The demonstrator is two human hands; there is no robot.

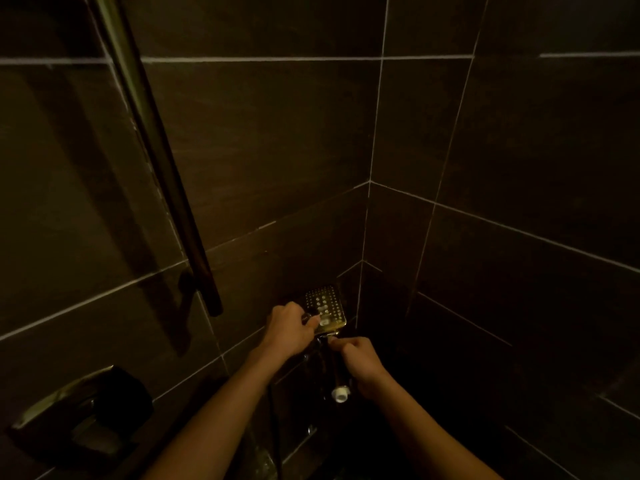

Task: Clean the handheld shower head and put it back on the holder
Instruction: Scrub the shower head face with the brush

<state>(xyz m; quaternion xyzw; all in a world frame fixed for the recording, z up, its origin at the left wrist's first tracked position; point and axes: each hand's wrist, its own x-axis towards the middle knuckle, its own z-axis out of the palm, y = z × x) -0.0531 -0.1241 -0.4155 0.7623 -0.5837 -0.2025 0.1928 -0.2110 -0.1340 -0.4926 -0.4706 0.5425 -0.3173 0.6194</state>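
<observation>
dim shower corner of dark tiled walls (pixel 277 150); on the left wall a tall dark slide rail (pixel 166 174) and, lower down, a dark wall fitting (pixel 86 417). low in the corner, off any holder: rectangular handheld shower head (pixel 327 303), nozzle face toward the camera, white handle end (pixel 339 394) nearest. right hand (pixel 362 367) curled round the handle; left hand (pixel 289 329) at the face's near edge, fingers bent, pinching a small dark object (pixel 305 318) too dim to identify
</observation>
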